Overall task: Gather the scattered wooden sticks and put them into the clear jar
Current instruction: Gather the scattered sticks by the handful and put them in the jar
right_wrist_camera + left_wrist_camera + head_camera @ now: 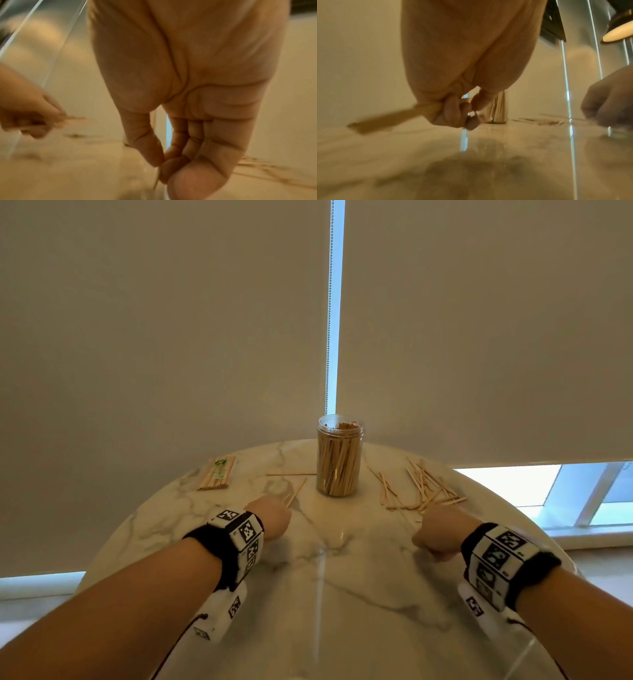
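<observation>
The clear jar (339,460) stands upright near the far edge of the round marble desk (342,594), packed nearly full with wooden sticks. A loose pile of sticks (423,489) lies to its right, a few more sticks (295,486) to its left, and a wrapped bundle (216,474) further left. The left hand (270,517) is curled around several sticks (388,119), its fingers (452,108) wrapped tight. The right hand (436,534) sits just short of the pile, thumb and fingers (173,155) pinching one thin stick (156,181) that points down toward the desk.
</observation>
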`<state>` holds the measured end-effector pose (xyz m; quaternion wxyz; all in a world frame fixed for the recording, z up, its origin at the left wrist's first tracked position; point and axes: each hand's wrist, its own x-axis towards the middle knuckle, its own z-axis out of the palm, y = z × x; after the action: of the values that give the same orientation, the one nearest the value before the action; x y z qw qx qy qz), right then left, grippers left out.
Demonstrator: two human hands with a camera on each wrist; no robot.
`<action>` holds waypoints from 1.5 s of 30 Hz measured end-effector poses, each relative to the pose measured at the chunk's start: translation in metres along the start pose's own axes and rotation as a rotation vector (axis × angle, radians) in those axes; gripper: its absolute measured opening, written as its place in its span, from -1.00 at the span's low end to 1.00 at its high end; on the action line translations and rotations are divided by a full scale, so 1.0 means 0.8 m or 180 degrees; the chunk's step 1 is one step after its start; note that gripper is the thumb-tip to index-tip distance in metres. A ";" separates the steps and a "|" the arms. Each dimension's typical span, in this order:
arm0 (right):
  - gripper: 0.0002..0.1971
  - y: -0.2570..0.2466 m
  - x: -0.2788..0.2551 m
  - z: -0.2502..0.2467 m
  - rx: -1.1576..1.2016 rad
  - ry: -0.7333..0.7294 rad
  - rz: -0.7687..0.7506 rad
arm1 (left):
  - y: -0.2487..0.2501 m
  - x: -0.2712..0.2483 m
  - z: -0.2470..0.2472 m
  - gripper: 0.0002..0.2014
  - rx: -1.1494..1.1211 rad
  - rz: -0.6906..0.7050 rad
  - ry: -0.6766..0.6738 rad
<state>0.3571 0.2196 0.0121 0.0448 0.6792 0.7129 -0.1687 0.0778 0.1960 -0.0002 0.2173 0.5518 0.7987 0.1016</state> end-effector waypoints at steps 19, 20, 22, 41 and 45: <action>-0.72 -0.010 0.053 -0.028 0.0565 0.0348 -0.0062 | -0.001 0.096 -0.040 -0.71 -0.0393 0.0360 0.0754; -0.76 0.009 0.065 -0.037 0.0153 0.0403 0.0097 | -0.004 0.109 -0.047 -0.72 -0.0196 0.0374 0.0782; -0.69 0.047 0.090 -0.048 -0.0479 0.0361 0.0424 | -0.006 0.136 -0.054 -0.71 0.0104 0.0340 0.0790; -0.13 -0.025 0.230 -0.043 -0.0528 0.0186 0.0346 | 0.020 0.223 -0.010 -0.28 0.0805 0.0162 0.0299; -0.46 -0.043 0.207 -0.039 -0.0333 0.0298 0.0237 | 0.024 0.201 -0.006 -0.50 0.0983 0.0325 0.0448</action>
<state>0.3164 0.3863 -0.0012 0.0530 0.7091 0.6963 -0.0976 0.0441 0.3527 -0.0258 0.0681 0.6100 0.7890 0.0271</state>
